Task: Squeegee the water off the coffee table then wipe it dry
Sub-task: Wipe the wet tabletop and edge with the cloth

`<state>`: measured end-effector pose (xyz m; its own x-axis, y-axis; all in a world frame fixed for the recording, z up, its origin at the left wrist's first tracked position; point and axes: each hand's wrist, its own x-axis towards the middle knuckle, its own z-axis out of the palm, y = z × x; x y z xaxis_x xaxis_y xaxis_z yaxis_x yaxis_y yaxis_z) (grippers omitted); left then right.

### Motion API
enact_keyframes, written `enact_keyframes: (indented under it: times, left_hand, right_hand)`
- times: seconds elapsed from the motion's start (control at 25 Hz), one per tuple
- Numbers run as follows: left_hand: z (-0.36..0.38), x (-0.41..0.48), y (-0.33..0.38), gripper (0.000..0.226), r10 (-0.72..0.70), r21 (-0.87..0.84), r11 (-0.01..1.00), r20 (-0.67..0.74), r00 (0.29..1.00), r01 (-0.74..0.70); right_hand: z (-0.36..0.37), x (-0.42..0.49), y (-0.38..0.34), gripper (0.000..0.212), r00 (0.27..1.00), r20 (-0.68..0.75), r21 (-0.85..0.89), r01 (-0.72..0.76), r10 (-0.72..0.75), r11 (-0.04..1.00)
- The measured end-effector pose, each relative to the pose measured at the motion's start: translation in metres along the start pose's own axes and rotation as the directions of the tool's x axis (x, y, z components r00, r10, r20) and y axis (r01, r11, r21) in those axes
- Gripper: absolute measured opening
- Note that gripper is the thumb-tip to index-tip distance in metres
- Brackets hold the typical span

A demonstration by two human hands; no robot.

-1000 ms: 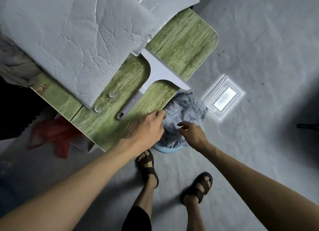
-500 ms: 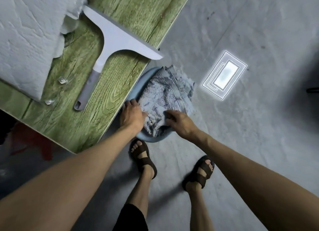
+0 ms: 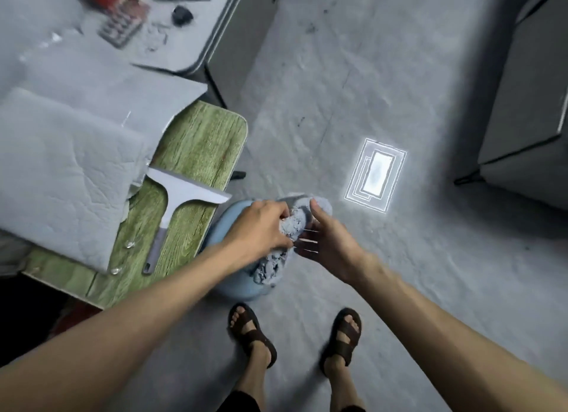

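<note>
A person's left hand grips a bunched grey cloth above a blue basin on the floor, the right hand spread against it; a squeegee lies flat on the green desk alongside.

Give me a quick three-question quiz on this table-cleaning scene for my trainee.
1. True or false: the squeegee lies on the coffee table, and neither hand touches it.
2. Which hand grips the cloth? A left, B right, C neither.
3. Fill the gap: the blue basin under the cloth stands on the ____ beside the table.

Key: 1 true. 2 A, the left hand. 3 floor.
</note>
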<state>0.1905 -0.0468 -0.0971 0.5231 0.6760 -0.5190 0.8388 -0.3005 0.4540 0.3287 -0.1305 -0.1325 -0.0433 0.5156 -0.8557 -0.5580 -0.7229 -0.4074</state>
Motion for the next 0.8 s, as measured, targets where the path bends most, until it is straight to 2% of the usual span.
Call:
enact_keyframes:
  times: [0.12, 0.2, 0.28, 0.4, 0.52, 0.64, 0.8]
  left_hand:
    - [-0.055, -0.015, 0.092, 0.049, 0.098, 0.065, 0.993, 0.072, 0.993, -0.102]
    - [-0.093, -0.035, 0.174, 0.048, 0.161, 0.095, 0.98, 0.11, 0.981, -0.172]
    - [-0.121, -0.052, 0.244, 0.045, 0.24, 0.1, 0.961, 0.147, 0.96, -0.256]
    - [-0.151, -0.068, 0.337, 0.035, 0.332, -0.048, 0.943, 0.171, 0.928, -0.328]
    - [-0.158, -0.058, 0.404, 0.022, 0.377, -0.247, 0.907, 0.117, 0.919, -0.341]
    - [-0.146, -0.02, 0.462, 0.022, 0.361, -0.226, 0.916, 0.096, 0.928, -0.333]
    - [-0.112, 0.076, 0.539, 0.023, 0.41, -0.156, 0.911, 0.254, 0.876, -0.382]
  right_hand:
    - [-0.013, -0.075, -0.061, 0.021, 0.997, -0.071, 0.168, 0.052, -0.041, 0.984]
    - [-0.032, -0.144, -0.11, 0.011, 0.985, -0.147, 0.163, 0.113, -0.089, 0.98]
    - [-0.054, -0.203, -0.15, 0.014, 0.966, -0.206, 0.118, 0.186, -0.159, 0.976]
    - [-0.106, -0.284, -0.199, 0.014, 0.927, -0.275, 0.101, 0.293, -0.257, 0.951]
    - [-0.165, -0.327, -0.227, 0.016, 0.896, -0.325, 0.138, 0.361, -0.302, 0.922]
    - [-0.233, -0.337, -0.238, 0.024, 0.872, -0.414, 0.23, 0.379, -0.262, 0.897]
    - [-0.337, -0.326, -0.254, 0.041, 0.791, -0.597, 0.268, 0.349, -0.129, 0.898]
